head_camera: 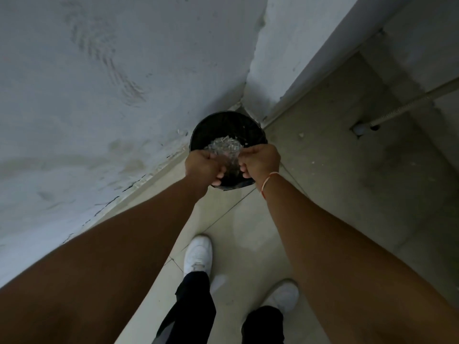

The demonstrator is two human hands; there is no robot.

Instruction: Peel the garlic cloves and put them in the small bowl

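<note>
Garlic cloves and the small bowl are nowhere in view; only pale, papery garlic skins (227, 145) show, heaped inside a round black plastic bin (255, 137) standing on the tiled floor (248, 232) in the corner of grey walls. Both hands hover over the bin: the left hand (202, 167) and right hand (259, 162) have curled fingers that seem to pinch a thin clear sheet between them, though this is blurred. Judging by this, peelings are being tipped out; next, release and shake the scraps free.
</note>
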